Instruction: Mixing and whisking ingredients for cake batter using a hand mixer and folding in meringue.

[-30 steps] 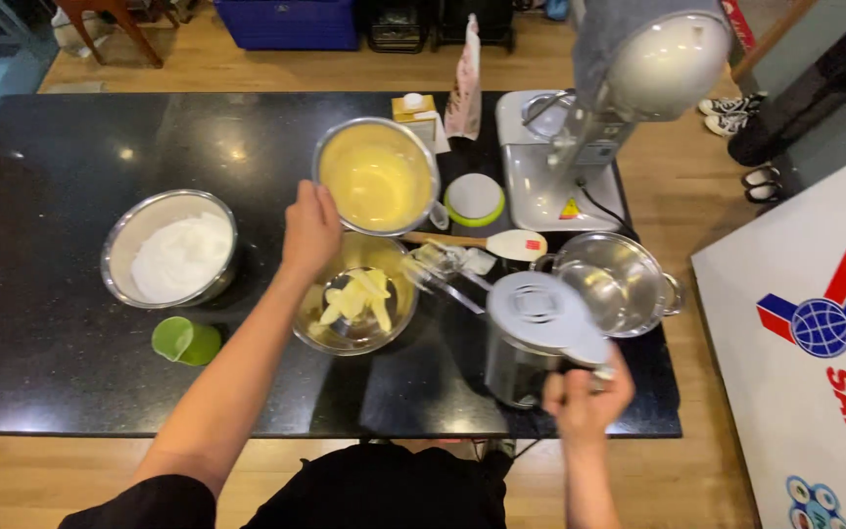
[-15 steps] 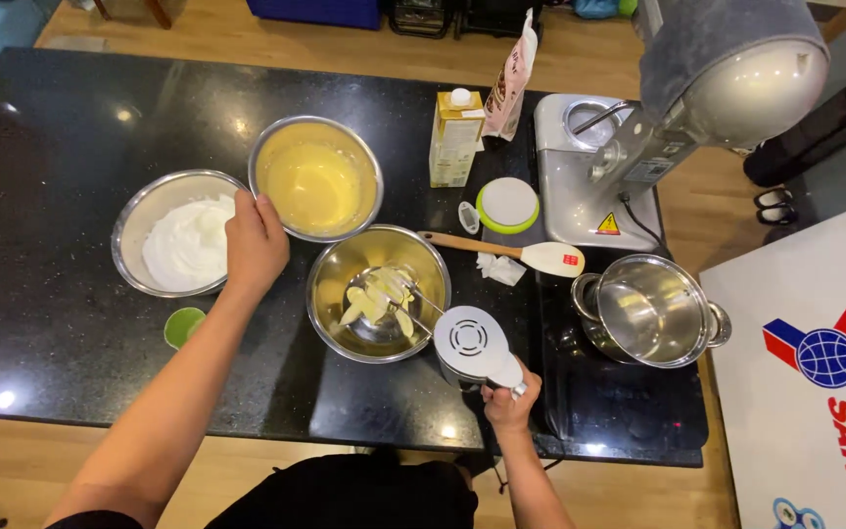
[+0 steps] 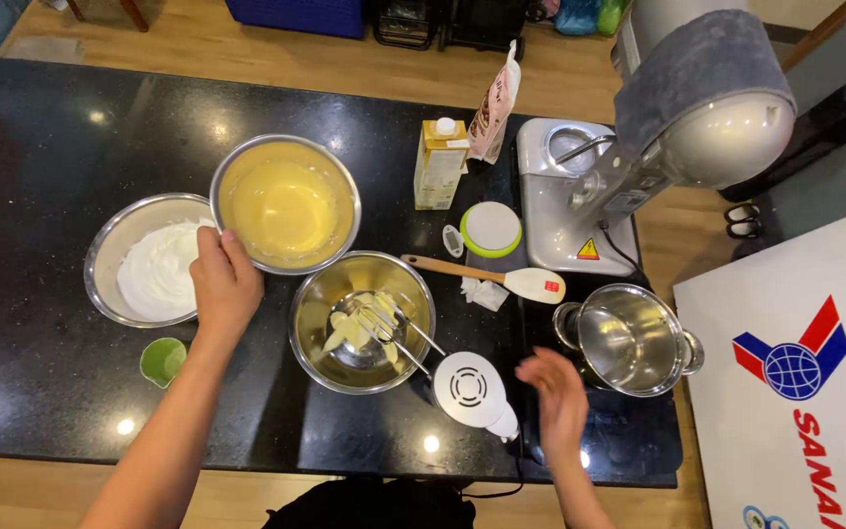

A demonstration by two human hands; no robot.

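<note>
**Recorder:** Since the half-second-earlier frame, your right hand [image 3: 560, 397] had let go of the white hand mixer [image 3: 470, 389]. Your left hand [image 3: 225, 284] had shifted from the cream bowl [image 3: 154, 260] to the rim of the batter bowl [image 3: 286, 204].

**Checker:** Grip states?

**Recorder:** Your right hand was spread open and held nothing, just right of the hand mixer. Your left thumb lay on the batter bowl's near-left rim. Your fingers were hidden beneath, so I could not tell whether they had closed.

**Checker:** Key relation?

**Recorder:** The hand mixer lay with its long axis running from near-right to far-left. Its body sat on the counter and its beaters were inside the butter bowl [image 3: 362, 321]. Your right hand was the nearer one.

**Checker:** Packages and signs, by size?

**Recorder:** A white cabinet [image 3: 790, 358] at far right carried a red-and-blue globe emblem. A pale bag [image 3: 494, 108] stood behind a yellow carton [image 3: 440, 162] with a white cap, left of the stand mixer [image 3: 658, 127]. A small yellow warning triangle [image 3: 587, 251] marked the stand mixer's base.
</note>
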